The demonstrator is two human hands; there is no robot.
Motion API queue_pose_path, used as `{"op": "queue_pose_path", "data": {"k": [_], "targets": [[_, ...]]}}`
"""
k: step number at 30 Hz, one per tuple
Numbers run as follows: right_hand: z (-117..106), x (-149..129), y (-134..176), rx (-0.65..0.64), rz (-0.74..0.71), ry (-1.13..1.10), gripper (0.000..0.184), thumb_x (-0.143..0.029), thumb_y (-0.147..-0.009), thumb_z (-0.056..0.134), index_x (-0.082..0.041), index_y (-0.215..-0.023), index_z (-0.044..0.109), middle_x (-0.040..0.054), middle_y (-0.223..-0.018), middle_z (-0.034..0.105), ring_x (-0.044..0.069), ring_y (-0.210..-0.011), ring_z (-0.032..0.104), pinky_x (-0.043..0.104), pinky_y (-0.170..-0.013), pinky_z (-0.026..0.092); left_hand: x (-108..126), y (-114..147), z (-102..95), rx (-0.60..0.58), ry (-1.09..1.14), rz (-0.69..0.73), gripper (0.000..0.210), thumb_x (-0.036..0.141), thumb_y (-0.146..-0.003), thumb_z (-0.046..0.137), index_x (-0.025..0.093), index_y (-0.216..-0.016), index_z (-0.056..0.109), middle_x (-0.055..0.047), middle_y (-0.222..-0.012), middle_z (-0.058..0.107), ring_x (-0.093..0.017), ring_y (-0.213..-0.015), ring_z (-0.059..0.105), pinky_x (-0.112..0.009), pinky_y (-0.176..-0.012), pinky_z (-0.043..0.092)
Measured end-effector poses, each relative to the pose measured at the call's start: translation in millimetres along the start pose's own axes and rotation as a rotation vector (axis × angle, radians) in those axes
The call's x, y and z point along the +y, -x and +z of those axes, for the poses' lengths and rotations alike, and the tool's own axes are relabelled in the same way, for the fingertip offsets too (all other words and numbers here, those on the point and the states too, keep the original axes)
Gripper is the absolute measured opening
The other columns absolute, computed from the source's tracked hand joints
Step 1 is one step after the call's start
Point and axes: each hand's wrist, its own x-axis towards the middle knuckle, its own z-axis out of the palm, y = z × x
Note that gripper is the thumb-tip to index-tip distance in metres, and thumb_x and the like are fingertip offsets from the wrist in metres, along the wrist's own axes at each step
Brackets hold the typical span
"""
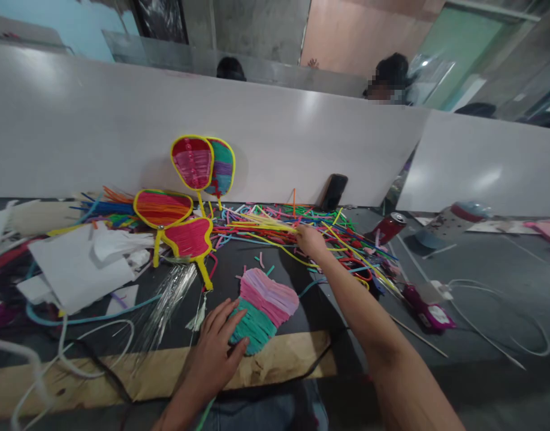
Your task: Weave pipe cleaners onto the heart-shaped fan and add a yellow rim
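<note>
A heart-like panel of pipe cleaners, with lilac, pink and teal bands, lies at the table's front edge. My left hand rests on its teal end, fingers stretched and thumb apart. Farther off, my right hand reaches into a loose heap of coloured pipe cleaners. Its fingers are closed at the end of some yellow pipe cleaners; the fingertips are partly hidden. Left of the heap are finished hand fans: a pink butterfly-shaped one, an orange-red one, and two leaning on the white divider.
White paper and silvery tinsel strands lie at the left. A phone leans on the divider. At the right are a red can, a clear bottle, a purple packet, a cable and a thin stick.
</note>
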Motion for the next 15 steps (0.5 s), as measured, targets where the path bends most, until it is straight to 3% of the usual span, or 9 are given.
{"op": "queue_pose_path", "data": {"k": [7,12,15], "targets": [[-57,21,-33,0.273,0.109,-0.064,0.026,-0.03,-0.089,0.041,-0.015,-0.084,0.062,0.0081,-0.078,0.066,0.018,-0.068,0.056,0.025,-0.06,0.035,0,-1,2.2,0.026,0.02,0.009,0.039,0.029,-0.082,0.053,0.023,-0.12,0.057,-0.008,-0.13,0.056,-0.027,-0.123,0.047,-0.046,-0.099,0.044],[-90,3,-47,0.431,0.071,-0.147,0.028,-0.033,-0.089,0.039,-0.015,-0.084,0.059,0.0057,-0.077,0.064,0.013,-0.063,0.049,0.024,-0.059,0.033,-2,0,3.6,0.008,0.009,0.01,0.04,0.029,-0.082,0.053,0.022,-0.121,0.056,-0.008,-0.131,0.055,-0.027,-0.124,0.045,-0.046,-0.099,0.043],[-94,-15,-53,0.472,0.041,-0.186,0.029,-0.035,-0.089,0.038,-0.015,-0.083,0.059,0.0041,-0.076,0.063,0.013,-0.062,0.049,0.023,-0.059,0.033,-3,1,3.6,-0.001,0.008,0.011,0.04,0.029,-0.083,0.053,0.022,-0.122,0.055,-0.008,-0.132,0.054,-0.026,-0.125,0.044,-0.046,-0.1,0.043]]}}
